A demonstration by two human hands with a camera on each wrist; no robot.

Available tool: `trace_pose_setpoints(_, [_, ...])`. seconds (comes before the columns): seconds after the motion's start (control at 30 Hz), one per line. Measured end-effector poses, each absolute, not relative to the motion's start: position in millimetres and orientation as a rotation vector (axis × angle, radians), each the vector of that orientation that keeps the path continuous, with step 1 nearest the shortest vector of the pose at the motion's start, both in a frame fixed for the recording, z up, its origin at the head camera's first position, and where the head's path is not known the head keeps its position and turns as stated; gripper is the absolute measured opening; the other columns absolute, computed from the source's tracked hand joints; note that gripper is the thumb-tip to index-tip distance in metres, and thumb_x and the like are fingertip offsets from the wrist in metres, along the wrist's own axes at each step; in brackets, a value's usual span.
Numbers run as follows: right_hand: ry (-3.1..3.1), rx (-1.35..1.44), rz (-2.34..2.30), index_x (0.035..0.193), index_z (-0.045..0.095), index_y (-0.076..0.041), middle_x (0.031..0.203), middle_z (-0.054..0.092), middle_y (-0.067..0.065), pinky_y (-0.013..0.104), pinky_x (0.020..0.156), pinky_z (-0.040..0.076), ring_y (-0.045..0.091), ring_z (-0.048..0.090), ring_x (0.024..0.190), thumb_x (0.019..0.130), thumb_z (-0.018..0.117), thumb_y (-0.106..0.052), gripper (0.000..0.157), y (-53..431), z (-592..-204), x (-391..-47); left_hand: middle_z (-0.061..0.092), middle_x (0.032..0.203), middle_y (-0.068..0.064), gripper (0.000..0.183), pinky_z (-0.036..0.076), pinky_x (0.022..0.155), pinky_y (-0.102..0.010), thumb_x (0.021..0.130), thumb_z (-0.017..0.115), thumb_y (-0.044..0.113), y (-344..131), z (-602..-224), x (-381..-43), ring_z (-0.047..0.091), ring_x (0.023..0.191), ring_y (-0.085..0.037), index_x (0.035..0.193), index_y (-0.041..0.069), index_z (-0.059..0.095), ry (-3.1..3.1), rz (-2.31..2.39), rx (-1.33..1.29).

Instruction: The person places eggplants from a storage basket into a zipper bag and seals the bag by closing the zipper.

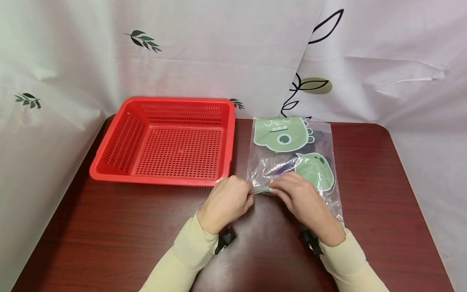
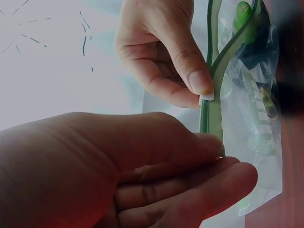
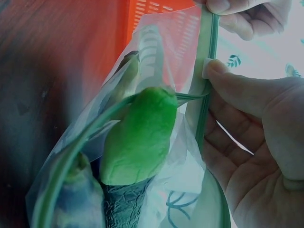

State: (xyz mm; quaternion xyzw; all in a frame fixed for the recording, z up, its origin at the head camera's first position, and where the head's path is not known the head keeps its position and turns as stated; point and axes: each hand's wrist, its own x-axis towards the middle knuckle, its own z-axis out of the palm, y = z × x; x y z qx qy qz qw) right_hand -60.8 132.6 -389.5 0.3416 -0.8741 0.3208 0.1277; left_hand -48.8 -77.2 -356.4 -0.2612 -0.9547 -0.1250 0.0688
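Note:
A clear zip bag [image 1: 268, 156] printed with green cartoon figures lies on the table in the head view, its mouth toward me. My left hand [image 1: 228, 198] pinches one end of the green zip strip [image 2: 204, 116] between thumb and fingers. With thumb and finger, my right hand [image 1: 306, 198] pinches the small white slider [image 3: 206, 69] on that strip, close to the left hand. Beyond the slider, on the right hand's side, the strip's two edges stand apart. Inside the bag show a bright green thing [image 3: 140, 137] with a dark, wrinkled part and something purple [image 1: 286, 166].
A red perforated plastic basket [image 1: 160, 180] stands on the table left of the bag. Behind the dark red wooden table [image 1: 109, 235] hangs a white cloth [image 1: 204, 48] with leaf prints. A black wrist device [image 1: 225, 240] sits at the left cuff.

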Motion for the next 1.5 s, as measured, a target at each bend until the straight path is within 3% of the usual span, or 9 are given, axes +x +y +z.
trace_pose_setpoints(1.5, [-2.567,1.013,0.849,0.092,0.07,-0.013,0.091,0.065,-0.007,0.024,0.085,0.041,0.011,0.057,0.092,0.082,0.069,-0.016,0.01,141.6,-386.2,-65.7,0.052,0.051,0.011,0.021,0.041,0.044,-0.031,0.07,0.066,0.016,-76.8,-356.2,-49.1,0.051,0.045,-0.01,0.054,0.024,0.054,-2.871,-0.373,-0.809])
